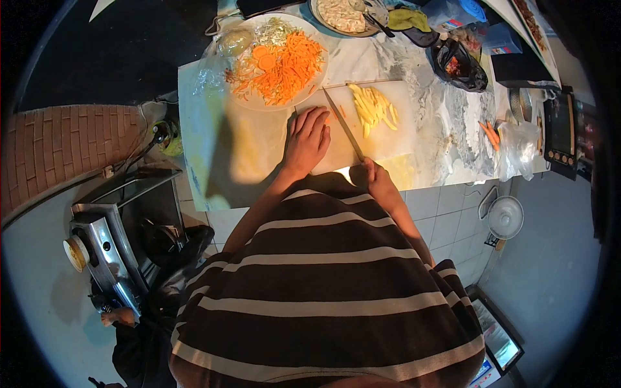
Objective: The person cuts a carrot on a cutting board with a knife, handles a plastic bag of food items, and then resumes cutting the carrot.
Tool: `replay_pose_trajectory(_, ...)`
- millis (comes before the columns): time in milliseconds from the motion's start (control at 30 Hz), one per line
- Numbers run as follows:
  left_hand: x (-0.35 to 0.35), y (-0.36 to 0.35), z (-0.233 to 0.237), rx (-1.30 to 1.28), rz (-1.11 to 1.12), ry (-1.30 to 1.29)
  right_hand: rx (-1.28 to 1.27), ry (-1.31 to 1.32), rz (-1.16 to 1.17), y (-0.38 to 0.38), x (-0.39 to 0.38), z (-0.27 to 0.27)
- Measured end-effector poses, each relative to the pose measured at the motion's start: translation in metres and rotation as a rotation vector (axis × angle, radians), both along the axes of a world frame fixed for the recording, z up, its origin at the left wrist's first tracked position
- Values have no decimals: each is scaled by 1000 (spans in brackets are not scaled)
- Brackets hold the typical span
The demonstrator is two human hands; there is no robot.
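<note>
My left hand (309, 142) rests on the white cutting board (404, 139), fingers close together and bent over a piece of carrot (328, 119). Only a bit of orange shows beside the fingers; the rest is hidden. My right hand (378, 179) is closed round the handle of a kitchen knife (345, 126). The long blade lies slantwise just right of my left hand, its tip pointing away from me. To the right of the blade is a pile of pale yellow cut sticks (373, 108). Beyond my left hand, a large plate (317, 81) holds shredded carrot (289, 68) and pale green shreds (277, 32).
A bowl of pale food (341, 15) with a spoon stands at the back. A black plastic bag (460, 66), whole carrots (490, 134) and a clear bag (517, 145) lie at right. Another person's hand (118, 316) is by the stove (107, 249) at lower left.
</note>
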State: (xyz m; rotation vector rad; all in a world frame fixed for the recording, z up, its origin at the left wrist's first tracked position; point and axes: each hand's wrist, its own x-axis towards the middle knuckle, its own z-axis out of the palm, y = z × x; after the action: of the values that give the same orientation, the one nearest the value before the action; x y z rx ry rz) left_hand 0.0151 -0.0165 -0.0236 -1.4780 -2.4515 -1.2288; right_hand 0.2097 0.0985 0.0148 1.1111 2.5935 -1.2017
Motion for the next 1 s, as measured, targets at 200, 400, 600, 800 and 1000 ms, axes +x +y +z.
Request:
replay_pose_trajectory(200,1,0,-1,0,-1,-7,-507,-227,-125,4,1,-1)
replay_pose_trajectory(400,3,-2,2,-9,-52,78,126,-204,-37,-26,-9,0)
replay_pose_trajectory(600,5,0,3,2,-56,85,119,-254,-38,-18,-3,0)
replay_pose_trajectory(800,6,-1,0,0,-43,126,-106,177,-130,-13,12,4)
replay_pose_trajectory(1000,7,-1,-1,-4,-31,135,-240,74,-160,-8,11,19)
